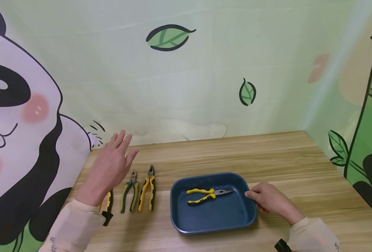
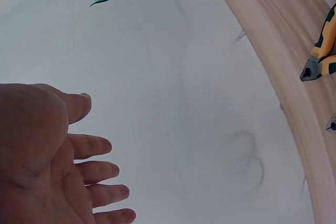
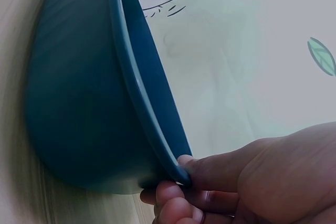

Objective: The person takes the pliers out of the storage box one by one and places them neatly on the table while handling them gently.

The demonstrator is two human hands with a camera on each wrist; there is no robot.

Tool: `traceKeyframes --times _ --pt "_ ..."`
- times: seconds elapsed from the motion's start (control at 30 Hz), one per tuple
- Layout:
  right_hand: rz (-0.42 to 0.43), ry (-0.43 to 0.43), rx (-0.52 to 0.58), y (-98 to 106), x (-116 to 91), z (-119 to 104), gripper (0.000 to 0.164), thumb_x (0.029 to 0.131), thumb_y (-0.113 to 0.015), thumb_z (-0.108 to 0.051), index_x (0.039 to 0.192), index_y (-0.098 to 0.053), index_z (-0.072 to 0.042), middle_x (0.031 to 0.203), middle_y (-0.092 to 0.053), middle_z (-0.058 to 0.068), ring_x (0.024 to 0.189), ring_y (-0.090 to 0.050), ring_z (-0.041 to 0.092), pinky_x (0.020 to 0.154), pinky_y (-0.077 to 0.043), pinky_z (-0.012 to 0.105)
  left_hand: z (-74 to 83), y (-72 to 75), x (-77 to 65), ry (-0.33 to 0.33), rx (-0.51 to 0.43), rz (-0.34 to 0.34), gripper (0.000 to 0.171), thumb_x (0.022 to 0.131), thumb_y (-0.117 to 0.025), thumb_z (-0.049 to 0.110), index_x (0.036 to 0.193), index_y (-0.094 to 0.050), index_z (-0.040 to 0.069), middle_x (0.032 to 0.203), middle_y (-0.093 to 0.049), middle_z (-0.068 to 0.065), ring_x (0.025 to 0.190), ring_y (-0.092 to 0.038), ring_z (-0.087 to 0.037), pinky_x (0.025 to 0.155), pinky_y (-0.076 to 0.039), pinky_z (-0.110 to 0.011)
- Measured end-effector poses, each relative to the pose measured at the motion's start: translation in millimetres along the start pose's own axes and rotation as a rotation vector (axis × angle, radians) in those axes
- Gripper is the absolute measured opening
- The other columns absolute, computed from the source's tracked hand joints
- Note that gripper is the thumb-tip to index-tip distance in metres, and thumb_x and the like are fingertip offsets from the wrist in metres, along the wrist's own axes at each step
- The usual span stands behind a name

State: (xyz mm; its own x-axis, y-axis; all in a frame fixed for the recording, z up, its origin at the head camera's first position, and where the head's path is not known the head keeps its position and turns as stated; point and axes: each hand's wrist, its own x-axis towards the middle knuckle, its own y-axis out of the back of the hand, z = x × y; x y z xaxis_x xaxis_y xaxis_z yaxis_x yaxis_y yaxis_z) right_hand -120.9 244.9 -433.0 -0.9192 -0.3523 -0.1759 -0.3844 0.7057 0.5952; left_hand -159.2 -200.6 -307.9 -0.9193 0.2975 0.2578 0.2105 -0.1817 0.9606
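Observation:
My right hand (image 1: 269, 198) pinches the right rim of a blue rectangular tray (image 1: 211, 220), thumb on top and fingers below; the right wrist view shows this grip on the tray (image 3: 79, 93) up close. Inside the tray lie yellow-and-black long-nose pliers (image 1: 209, 196), jaws pointing right. My left hand (image 1: 110, 164) is raised over the left part of the table, fingers extended and holding nothing; its palm (image 2: 37, 166) shows in the left wrist view. Near it lie green-handled pliers (image 1: 130, 190) and yellow-and-black pliers (image 1: 147, 189). Another yellow-and-black tool (image 1: 109, 203) is mostly hidden by the left wrist.
The wooden table (image 1: 283, 154) backs onto a printed fabric backdrop (image 1: 204, 77) with a panda (image 1: 19, 87) at left and leaves. The loose pliers stand in a row left of the tray.

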Motion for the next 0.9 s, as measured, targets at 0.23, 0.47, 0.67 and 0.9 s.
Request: traceKeyframes --times 0.23,0.47,0.67,0.9 --pt "-0.006 -0.002 0.002 0.0 0.5 0.2 0.039 0.105 -0.06 -0.016 0.067 -0.059 -0.007 0.052 -0.048 -0.004 0.044 -0.043 0.01 0.046 -0.039 0.027 0.4 4.5 1.1 -0.002 0.001 0.001 0.06 0.112 -0.047 0.031 0.155 -0.034 -0.008 0.161 -0.026 -0.034 0.147 -0.025 -0.054 0.116 -0.026 -0.064" --pt "-0.009 -0.004 0.003 -0.2 0.3 0.0 0.039 0.105 -0.059 -0.016 0.067 -0.06 -0.007 0.052 -0.047 -0.004 0.044 -0.043 0.01 0.046 -0.038 0.027 0.8 5.4 1.3 -0.003 -0.011 0.007 0.061 0.112 -0.046 0.032 0.156 -0.033 -0.008 0.162 -0.025 -0.033 0.148 -0.024 -0.054 0.116 -0.024 -0.065" --pt "-0.008 -0.009 0.0 -0.1 0.3 -0.2 0.039 0.106 -0.059 -0.016 0.067 -0.06 -0.007 0.052 -0.048 -0.004 0.043 -0.043 0.01 0.046 -0.039 0.027 1.8 6.5 1.6 -0.007 -0.008 0.009 0.062 0.112 -0.045 0.033 0.156 -0.032 -0.008 0.161 -0.026 -0.032 0.148 -0.025 -0.054 0.116 -0.024 -0.065" --pt "-0.01 -0.007 0.0 0.4 -0.1 -1.0 0.039 0.106 -0.059 -0.016 0.067 -0.06 -0.007 0.052 -0.048 -0.004 0.043 -0.043 0.01 0.046 -0.039 0.027 4.2 8.0 2.1 -0.017 -0.013 0.007 0.062 0.112 -0.044 0.033 0.156 -0.031 -0.009 0.162 -0.026 -0.032 0.148 -0.024 -0.053 0.115 -0.025 -0.066"
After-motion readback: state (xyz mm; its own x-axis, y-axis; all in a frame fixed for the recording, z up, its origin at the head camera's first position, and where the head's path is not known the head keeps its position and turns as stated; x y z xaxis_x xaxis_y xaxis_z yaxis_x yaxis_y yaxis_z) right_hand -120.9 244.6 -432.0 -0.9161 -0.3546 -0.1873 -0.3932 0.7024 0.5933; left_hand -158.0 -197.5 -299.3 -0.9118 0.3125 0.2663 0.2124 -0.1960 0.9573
